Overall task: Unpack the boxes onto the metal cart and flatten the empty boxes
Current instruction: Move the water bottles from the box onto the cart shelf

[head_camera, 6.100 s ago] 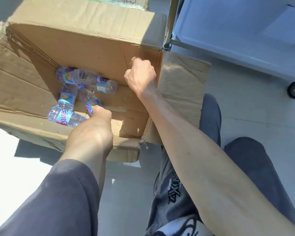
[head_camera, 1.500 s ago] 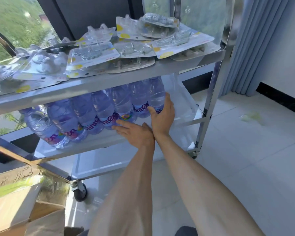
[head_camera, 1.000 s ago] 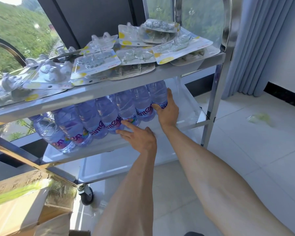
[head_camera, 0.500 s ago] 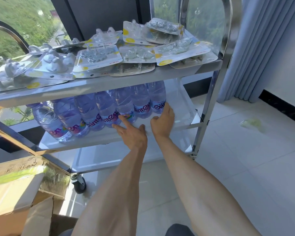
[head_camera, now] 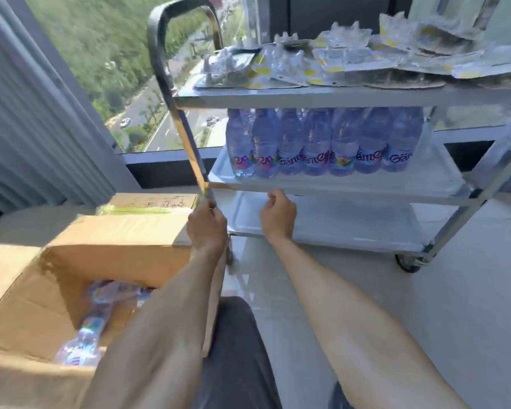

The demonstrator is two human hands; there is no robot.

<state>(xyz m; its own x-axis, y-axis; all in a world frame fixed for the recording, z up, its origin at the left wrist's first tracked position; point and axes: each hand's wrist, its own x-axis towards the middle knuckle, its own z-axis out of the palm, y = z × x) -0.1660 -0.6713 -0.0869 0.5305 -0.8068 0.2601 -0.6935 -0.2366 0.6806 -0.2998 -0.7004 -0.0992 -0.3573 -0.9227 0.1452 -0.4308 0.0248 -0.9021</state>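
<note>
A three-tier metal cart (head_camera: 348, 97) of smooth, shiny steel stands by the window on a pale glossy floor (head_camera: 425, 305), with a curved tubular handle (head_camera: 171, 39) rising at its left end and a dark caster (head_camera: 407, 264) under its right corner. Beside it, low on the left, an open cardboard box (head_camera: 112, 246) of creased brown corrugated board sits with its flaps spread; a second, closed box (head_camera: 157, 202) lies just behind it. The cart's top shelf is covered with flat blister packs (head_camera: 351, 63) of crinkled clear plastic on white and yellow card. On the middle shelf a tight row of upright water bottles (head_camera: 316, 143), clear ribbed plastic with pink and purple labels, stands near the front edge. A few more bottles (head_camera: 92, 335) lie on their sides inside the open box, blurred. The left hand (head_camera: 207, 228) is over the box's right edge by the cart's left post, its grip curled loosely; whether it touches the post I cannot tell. The right hand (head_camera: 278, 216) is below the middle shelf's front lip, its grip half-curled and empty.
</note>
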